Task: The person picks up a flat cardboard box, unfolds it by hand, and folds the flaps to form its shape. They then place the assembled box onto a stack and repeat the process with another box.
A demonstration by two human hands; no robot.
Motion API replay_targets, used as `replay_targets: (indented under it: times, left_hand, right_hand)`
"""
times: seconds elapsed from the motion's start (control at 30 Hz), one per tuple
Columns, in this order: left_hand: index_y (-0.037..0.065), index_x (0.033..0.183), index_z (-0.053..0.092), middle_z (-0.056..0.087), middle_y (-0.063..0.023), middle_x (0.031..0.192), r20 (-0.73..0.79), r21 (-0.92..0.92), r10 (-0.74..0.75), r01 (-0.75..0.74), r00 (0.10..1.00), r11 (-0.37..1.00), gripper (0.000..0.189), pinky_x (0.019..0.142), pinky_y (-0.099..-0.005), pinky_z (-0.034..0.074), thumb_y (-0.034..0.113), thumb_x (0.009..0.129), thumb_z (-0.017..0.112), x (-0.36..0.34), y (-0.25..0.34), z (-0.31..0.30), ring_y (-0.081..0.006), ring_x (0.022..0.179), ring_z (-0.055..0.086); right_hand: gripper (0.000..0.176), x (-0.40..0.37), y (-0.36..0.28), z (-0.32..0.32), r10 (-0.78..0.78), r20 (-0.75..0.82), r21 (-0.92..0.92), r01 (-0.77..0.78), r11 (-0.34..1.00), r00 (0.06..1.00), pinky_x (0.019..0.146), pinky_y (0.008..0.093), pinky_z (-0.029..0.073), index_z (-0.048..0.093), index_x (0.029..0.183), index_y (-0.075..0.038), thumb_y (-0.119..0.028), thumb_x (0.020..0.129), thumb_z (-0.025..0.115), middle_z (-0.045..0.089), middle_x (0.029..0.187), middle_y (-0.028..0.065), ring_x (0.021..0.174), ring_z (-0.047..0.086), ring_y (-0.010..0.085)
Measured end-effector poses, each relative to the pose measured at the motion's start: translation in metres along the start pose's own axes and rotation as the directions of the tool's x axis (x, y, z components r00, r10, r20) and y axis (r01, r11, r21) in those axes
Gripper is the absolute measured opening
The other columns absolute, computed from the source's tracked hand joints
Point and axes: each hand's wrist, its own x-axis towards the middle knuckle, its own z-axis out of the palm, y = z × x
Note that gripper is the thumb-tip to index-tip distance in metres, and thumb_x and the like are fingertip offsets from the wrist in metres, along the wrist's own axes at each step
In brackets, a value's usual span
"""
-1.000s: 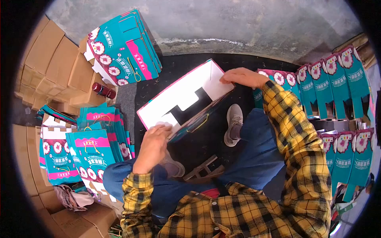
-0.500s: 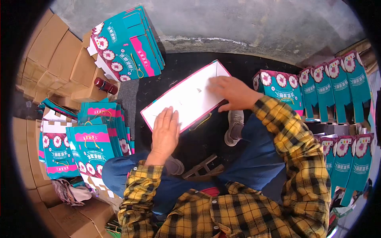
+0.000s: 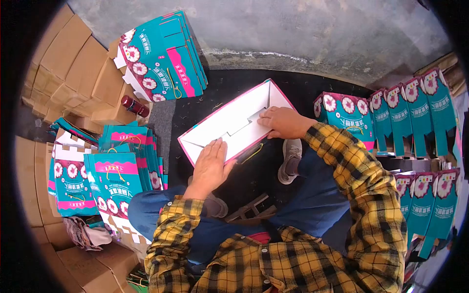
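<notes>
A long carton with a white inside and pink edges [image 3: 239, 111] lies slanted between my legs. Its notched white flaps meet inside along a stepped line. My left hand [image 3: 211, 163] rests on the near left part of the carton, palm down, fingers stretched out. On the right side, my right hand [image 3: 286, 122] lies over the near edge, its fingers reaching onto the white flap and the thumb apart. A yellow cord [image 3: 252, 153] shows beside the carton's near side.
Flat teal cartons [image 3: 163, 56] lean at the upper left, with more stacks [image 3: 115, 171] below. Brown boxes [image 3: 66, 49] line the left. Standing teal cartons [image 3: 422, 105] fill the right. A dark red bottle [image 3: 135, 106] lies near the boxes. A wooden stool [image 3: 251, 209] is between my feet.
The white flaps inside the carton now sit lower, showing its inner walls and a stepped seam. My right hand has moved down onto the near edge; my left hand has shifted slightly right.
</notes>
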Motion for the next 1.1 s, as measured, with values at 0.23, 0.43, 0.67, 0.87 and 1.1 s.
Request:
replay_targets:
  times: [0.23, 0.43, 0.67, 0.87, 1.1]
  left_hand:
    - [-0.006, 0.130, 0.044, 0.045, -0.0258, 0.134, -0.486, -0.204, -0.355, 0.291, 0.799, 0.935, 0.057, 0.107, -0.0457, 0.030, 0.029, 0.089, 0.060, -0.006, -0.048, -0.012, -0.0390, 0.126, 0.041]
    - [-0.002, 0.121, 0.054, 0.057, -0.0187, 0.122, 0.347, -0.876, -0.766, 0.479, 0.541, -0.059, 0.073, 0.096, -0.0427, 0.039, 0.062, 0.094, 0.034, -0.021, -0.097, 0.004, -0.0247, 0.114, 0.052]
    - [0.000, 0.113, 0.060, 0.065, -0.0167, 0.111, 0.720, -0.680, -0.417, 0.445, 0.555, -0.583, 0.057, 0.091, -0.0376, 0.047, 0.052, 0.092, 0.047, -0.050, -0.099, 0.062, -0.0274, 0.100, 0.062]
    - [0.002, 0.108, 0.062, 0.066, -0.0128, 0.109, 0.709, -0.690, -0.401, 0.452, 0.580, -0.565, 0.040, 0.087, -0.0376, 0.049, 0.036, 0.091, 0.050, -0.049, -0.103, 0.058, -0.0244, 0.093, 0.064]
    - [0.001, 0.132, 0.043, 0.051, -0.0108, 0.129, -0.010, -1.000, -0.598, -0.012, 0.801, 0.000, 0.044, 0.100, -0.0371, 0.038, 0.022, 0.093, 0.044, -0.024, -0.080, -0.012, -0.0213, 0.120, 0.048]
  right_hand:
    - [0.039, -0.018, 0.011, -0.024, 0.255, -0.255, 0.280, -0.181, 0.943, 0.933, 0.091, 0.0413, 0.045, 0.063, 0.108, -0.002, -0.034, 0.085, 0.064, 0.062, 0.111, 0.0164, 0.104, 0.057, 0.0317]
    - [0.062, -0.022, 0.065, 0.012, 0.765, 0.142, 0.897, -0.409, 0.169, 0.628, 0.085, 0.0380, 0.045, 0.064, 0.110, -0.004, -0.059, 0.092, 0.043, 0.064, 0.106, 0.0114, 0.096, 0.060, 0.0226]
    - [0.068, -0.044, 0.065, 0.039, 0.562, 0.569, 0.796, -0.575, -0.191, 0.601, 0.082, 0.0330, 0.048, 0.066, 0.099, -0.007, -0.067, 0.092, 0.036, 0.067, 0.099, 0.0065, 0.092, 0.062, 0.0177]
    - [0.052, -0.045, 0.074, 0.045, 0.476, 0.580, 0.812, -0.425, -0.400, 0.661, 0.084, 0.0322, 0.049, 0.065, 0.109, -0.009, -0.054, 0.095, 0.045, 0.067, 0.109, 0.0073, 0.097, 0.062, 0.0159]
    - [0.049, -0.030, 0.059, -0.031, 0.574, 0.029, 0.961, 0.134, -0.241, 0.818, 0.093, 0.0325, 0.046, 0.060, 0.118, -0.004, -0.045, 0.095, 0.049, 0.064, 0.114, 0.0094, 0.104, 0.061, 0.0199]
